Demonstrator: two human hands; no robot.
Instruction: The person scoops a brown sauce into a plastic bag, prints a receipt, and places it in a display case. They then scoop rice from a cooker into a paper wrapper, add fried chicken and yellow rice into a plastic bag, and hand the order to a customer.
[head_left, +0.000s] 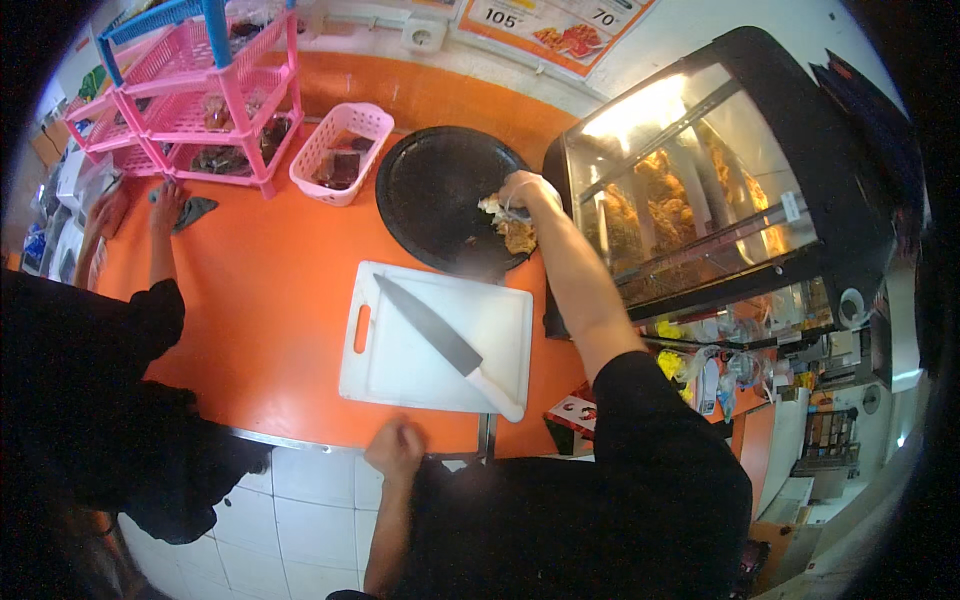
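My right hand (531, 190) reaches over the right side of a round black tray (442, 187) and grips torn fried chicken (517, 231), with white meat and brown crust showing. Something clear, like thin plastic, covers part of that hand. Low at the table's front edge is my left hand (397, 448), its fingers curled in and nothing visible in them. Between my hands lies a white cutting board (420, 375) with a handle slot. A chef's knife (431, 324) rests diagonally on it, its white handle towards me.
To the right stands a lit glass warming cabinet (675, 195) holding fried chicken. A pink basket (341, 154) with dark packets and a pink rack (202, 127) stand at the back left. At left, a co-worker's hand (166, 202) touches a grey cloth (196, 213) on the orange table (255, 322).
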